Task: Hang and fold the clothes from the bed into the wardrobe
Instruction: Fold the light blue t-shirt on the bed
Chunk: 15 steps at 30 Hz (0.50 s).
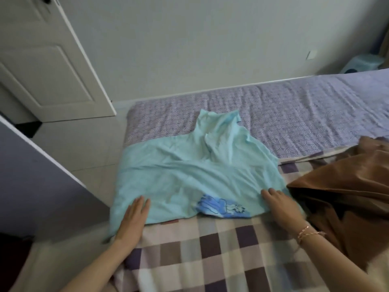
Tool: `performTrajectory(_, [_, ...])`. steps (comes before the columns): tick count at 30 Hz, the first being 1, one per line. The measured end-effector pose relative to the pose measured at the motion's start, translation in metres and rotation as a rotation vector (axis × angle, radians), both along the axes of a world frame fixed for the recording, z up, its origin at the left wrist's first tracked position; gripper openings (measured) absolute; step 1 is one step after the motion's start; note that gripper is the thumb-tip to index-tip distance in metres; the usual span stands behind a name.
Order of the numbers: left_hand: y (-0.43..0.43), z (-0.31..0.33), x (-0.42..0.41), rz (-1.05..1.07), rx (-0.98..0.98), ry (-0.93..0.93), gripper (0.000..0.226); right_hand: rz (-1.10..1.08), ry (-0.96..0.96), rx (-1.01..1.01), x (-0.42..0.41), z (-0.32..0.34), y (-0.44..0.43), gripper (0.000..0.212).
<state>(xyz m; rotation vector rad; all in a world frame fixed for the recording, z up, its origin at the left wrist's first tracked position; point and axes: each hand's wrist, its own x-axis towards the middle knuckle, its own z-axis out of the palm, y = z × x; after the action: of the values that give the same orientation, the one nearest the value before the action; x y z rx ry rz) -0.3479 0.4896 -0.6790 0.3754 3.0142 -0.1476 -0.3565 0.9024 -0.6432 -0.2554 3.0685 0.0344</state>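
While left hand [134, 218] presses shirt [189, 171], brown garment [347, 186] cut off right.

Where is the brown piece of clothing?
The brown garment lies bunched at the right of the head view, on the checked blanket, just right of the right hand and the turquoise shirt.

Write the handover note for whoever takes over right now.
Left hand: open, flat on the near left corner of the teal shirt.
Right hand: open, pressing the shirt's near right edge.
The shirt lies spread on the bed, not yet folded. A brown garment is heaped to its right.
Left to do: fold the shirt, handle the brown garment, put both in the wardrobe.
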Motion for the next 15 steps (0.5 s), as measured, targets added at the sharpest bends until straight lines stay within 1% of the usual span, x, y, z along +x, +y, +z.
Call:
performTrajectory(2, [-0.015, 0.01, -0.002, 0.04, -0.049, -0.009, 0.055, -0.03, -0.114, 0.096, 0.001, 0.015, 0.015, 0.021])
performTrajectory(3, [-0.022, 0.015, 0.003, 0.024, -0.072, -0.024, 0.058, -0.046, -0.175, 0.133, 0.006, 0.023, 0.018, 0.026])
performTrajectory(6, [-0.039, 0.017, 0.017, -0.067, -0.123, -0.054, 0.064, 0.003, -0.381, 0.248, 0.029, 0.039, 0.012, 0.035])
performTrajectory(7, [-0.044, 0.017, 0.024, -0.063, -0.113, -0.116, 0.064, 0.019, -0.484, 0.274, 0.037, 0.039, 0.005, 0.036])
performTrajectory(8, [-0.048, 0.014, 0.033, -0.055, -0.104, -0.195, 0.064, 0.042, -0.631, 0.299, 0.043, 0.036, -0.002, 0.036])
performTrajectory(9, [-0.048, 0.015, 0.04, -0.043, -0.107, -0.266, 0.071, 0.043, -0.793, 0.298, 0.048, 0.037, -0.011, 0.032])
performTrajectory(10, [-0.047, 0.015, 0.043, -0.05, -0.102, -0.299, 0.089, 0.024, -0.965, 0.313, 0.047, 0.035, -0.016, 0.022])
performTrajectory(11, [-0.048, 0.017, 0.044, -0.02, -0.059, -0.335, 0.099, -0.007, -1.104, 0.304, 0.042, 0.037, -0.021, 0.008])
performTrajectory(12, [-0.047, 0.018, 0.041, 0.008, -0.007, -0.358, 0.097, -0.064, -1.182, 0.256, 0.033, 0.035, -0.025, 0.011])
performTrajectory(13, [-0.043, 0.026, 0.036, 0.021, 0.044, -0.398, 0.086, -0.113, -1.185, 0.175, 0.023, 0.036, -0.028, 0.012])
performTrajectory(14, [-0.04, 0.031, 0.024, 0.076, 0.15, -0.451, 0.073, -0.156, -1.111, 0.056, 0.01, 0.033, -0.03, 0.014])
performTrajectory(15, [-0.037, 0.034, 0.007, 0.113, 0.23, -0.466, 0.061, -0.192, -0.963, -0.077, -0.005, 0.031, -0.031, 0.015])
